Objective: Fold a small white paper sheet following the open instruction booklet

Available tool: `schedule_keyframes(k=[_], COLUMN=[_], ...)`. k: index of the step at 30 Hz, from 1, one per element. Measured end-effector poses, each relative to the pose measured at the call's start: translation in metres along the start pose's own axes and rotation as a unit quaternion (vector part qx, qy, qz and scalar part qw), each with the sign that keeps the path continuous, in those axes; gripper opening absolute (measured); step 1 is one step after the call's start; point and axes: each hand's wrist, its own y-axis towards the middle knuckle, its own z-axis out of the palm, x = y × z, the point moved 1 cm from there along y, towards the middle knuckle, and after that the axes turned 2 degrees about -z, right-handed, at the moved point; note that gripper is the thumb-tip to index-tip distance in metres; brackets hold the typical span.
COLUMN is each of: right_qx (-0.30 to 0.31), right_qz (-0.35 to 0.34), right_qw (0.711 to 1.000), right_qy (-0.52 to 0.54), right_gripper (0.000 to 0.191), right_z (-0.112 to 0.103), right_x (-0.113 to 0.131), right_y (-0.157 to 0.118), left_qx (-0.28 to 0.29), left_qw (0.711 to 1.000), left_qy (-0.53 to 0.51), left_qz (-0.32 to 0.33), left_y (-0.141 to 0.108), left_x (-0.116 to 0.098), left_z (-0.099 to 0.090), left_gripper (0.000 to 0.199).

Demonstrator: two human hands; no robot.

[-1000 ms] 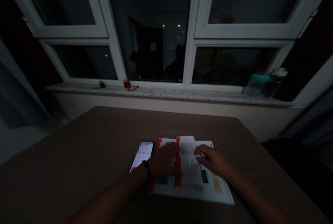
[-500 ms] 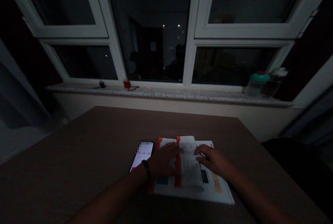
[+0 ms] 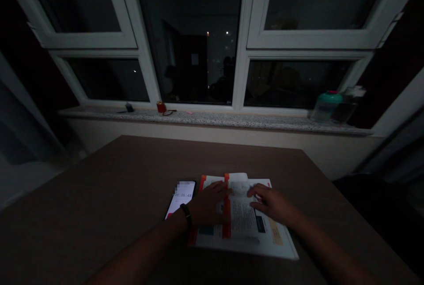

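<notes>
An open book or magazine point(image 3: 245, 247) with orange-edged pages lies on the table, dimly lit. One page point(image 3: 241, 219) is curled or folded over across its middle, its orange strip running lengthwise. My left hand point(image 3: 210, 203), with a dark band on the wrist, rests over the left part of the book, fingers stretched out beside that strip. At the folded page's right side is my right hand point(image 3: 266, 201), fingers bent and thumb held apart from them. Left of the book lies a phone point(image 3: 180, 201) with a lit timer screen, close to my left wrist.
The brown table point(image 3: 149, 161) reaches to the wall under a window. On the speckled sill point(image 3: 212, 118) stand a small red jar point(image 3: 161, 107), a dark small bottle point(image 3: 129, 107), a green-lidded container point(image 3: 326, 106) and a clear bottle point(image 3: 349, 104). Glasses point(image 3: 168, 112) lie near the jar.
Both hands and the book stay almost where they were. The camera view has shifted very slightly.
</notes>
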Motion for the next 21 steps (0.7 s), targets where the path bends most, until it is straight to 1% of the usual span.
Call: schedule_keyframes(k=[6, 12, 16, 21], right_qx=[0.015, 0.014, 0.024, 0.029], right_qz=[0.002, 0.013, 0.016, 0.008], right_qw=[0.999, 0.995, 0.997, 0.998], right_qy=[0.045, 0.097, 0.076, 0.047], right_gripper=[0.026, 0.030, 0.037, 0.040], right_z=[-0.005, -0.009, -0.009, -0.009], right_x=[0.004, 0.007, 0.007, 0.009], right_y=[-0.002, -0.004, -0.005, -0.005], left_qx=[0.001, -0.002, -0.008, -0.008], left_qw=[1.000, 1.000, 1.000, 1.000], left_qy=[-0.001, -0.004, -0.007, -0.004], left_qz=[-0.002, 0.011, 0.014, 0.017], left_y=[-0.001, 0.000, 0.000, -0.001], left_x=[-0.001, 0.005, 0.008, 0.008], left_z=[0.000, 0.003, 0.005, 0.006], left_gripper=[0.089, 0.090, 0.089, 0.089])
